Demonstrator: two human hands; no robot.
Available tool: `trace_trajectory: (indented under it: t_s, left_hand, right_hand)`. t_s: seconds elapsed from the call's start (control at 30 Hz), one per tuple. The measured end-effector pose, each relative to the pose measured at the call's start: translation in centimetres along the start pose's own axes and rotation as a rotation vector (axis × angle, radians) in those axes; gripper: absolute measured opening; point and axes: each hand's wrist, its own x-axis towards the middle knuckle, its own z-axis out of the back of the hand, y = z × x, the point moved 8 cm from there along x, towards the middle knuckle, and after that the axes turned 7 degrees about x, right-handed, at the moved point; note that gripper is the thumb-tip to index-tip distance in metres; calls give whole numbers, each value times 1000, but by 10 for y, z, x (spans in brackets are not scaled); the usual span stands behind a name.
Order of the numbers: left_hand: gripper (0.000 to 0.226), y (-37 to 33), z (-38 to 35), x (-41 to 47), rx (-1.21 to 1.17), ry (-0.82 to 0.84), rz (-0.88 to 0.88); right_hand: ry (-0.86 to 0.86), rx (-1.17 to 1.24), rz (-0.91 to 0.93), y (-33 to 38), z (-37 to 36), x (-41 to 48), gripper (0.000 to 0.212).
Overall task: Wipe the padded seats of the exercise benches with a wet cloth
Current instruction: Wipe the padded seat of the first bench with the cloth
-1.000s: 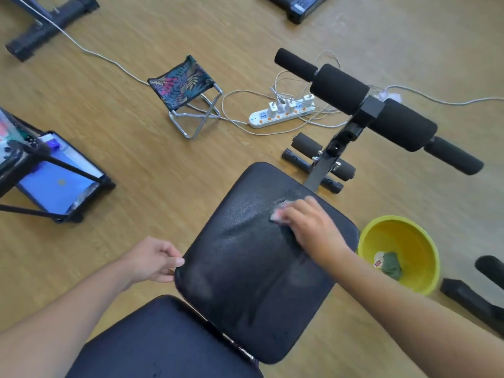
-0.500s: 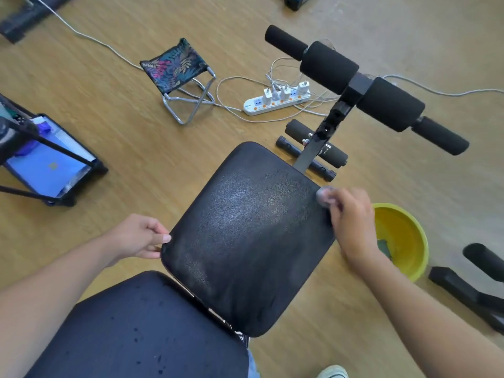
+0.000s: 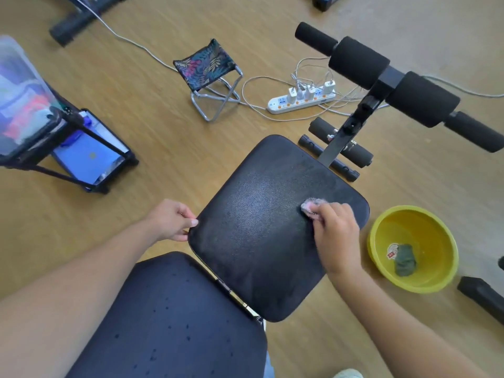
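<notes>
Right hand (image 3: 336, 236): fingers bunched on the wet cloth (image 3: 311, 205), pressing it to the seat pad (image 3: 261, 227) near its right edge.
Left hand (image 3: 171, 221): pinching the pad's left edge.
Unwiped stretch: leftward and toward the body, judging by sheen.
Room: yellow basin (image 3: 381, 230) just right; floor open elsewhere.
</notes>
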Motion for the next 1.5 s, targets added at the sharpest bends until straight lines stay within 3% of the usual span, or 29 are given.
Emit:
trace_trajectory:
  t_s: [0.03,0.13,0.2,0.23,0.3,0.4,0.47,0.57,0.67,0.73,0.83,0.9,0.97,1.03,1.1,1.17,1.2,1.23,1.27,1.33,1.4,1.43,1.5]
  left_hand:
    - [13,-2,0,-1,-4,2,1]
    - [11,-7,0,-5,1,-10,4]
    - [11,-8,-1,-6,1,-11,7]
    - [12,-7,-2,-5,0,-14,6]
    - [14,-5,-1,-4,-5,-16,5]
    - [13,-6,-3,0,19,8,-25]
    - [12,-6,-2,3,37,9,-44]
    - [11,-4,-2,5,27,12,-38]
    - [11,-4,-3,5,40,38,-56]
    - [11,-6,-2,5,63,33,-66]
    - [13,-6,-2,4,70,21,-63]
    - [14,-7,-3,1,66,29,-62]
    - [13,-7,-3,-2,62,25,-57]
    - [13,-7,-1,-2,53,22,-46]
    - [13,-6,-1,-2,65,36,-37]
    - [13,-6,-1,-1,86,42,-34]
    - [13,-6,-2,-1,91,41,-38]
    - [14,-6,-1,-1,92,34,-43]
    - [14,-6,-1,-2,89,22,-52]
    - [14,-6,-2,-4,75,-1,-72]
    - [13,-4,-2,-6,72,-30,-83]
    - [12,-6,-1,-8,86,-52,-86]
    - [7,-17,5,-13,163,-133,-96]
  right_hand:
    - [45,49,56,28,-21,-23,20]
    - [441,140,621,117,-80,-121,16]
    - [630,33,876,128,-94,-152,12]
    - [646,1,927,130,-95,-140,12]
    - [570,-76,883,141,-99,-88,11]
    - [429,-157,659,171,-101,-13,17]
    - [506,-193,692,180,-120,-27,10]
    - [676,-82,691,148,-113,-83,40]
    - [900,-6,728,91,-80,-118,43]
    - [717,-97,676,46,-40,-73,50]
    - [261,-149,257,-25,20,16,13]
    - [59,-84,-32,-43,28,27,19]
    - [-21,32,-122,-32,17,3,24]
    - [102,135,63,4,-7,-43,25]
    - [393,142,392,46,-31,-105,28]
    - [658,-98,735,56,-40,-147,39]
    - [651,-182,858,48,-34,-143,40]
    - [628,-166,846,37,-24,-118,36]
    - [561,-126,712,19,-12,-80,30]
    - [240,-88,216,-36,27,2,18]
    - [2,-44,-190,-67,43,20,17]
    - [-13,-20,-223,-58,31,10,18]
    - [213,33,-37,-10,-7,-26,14]
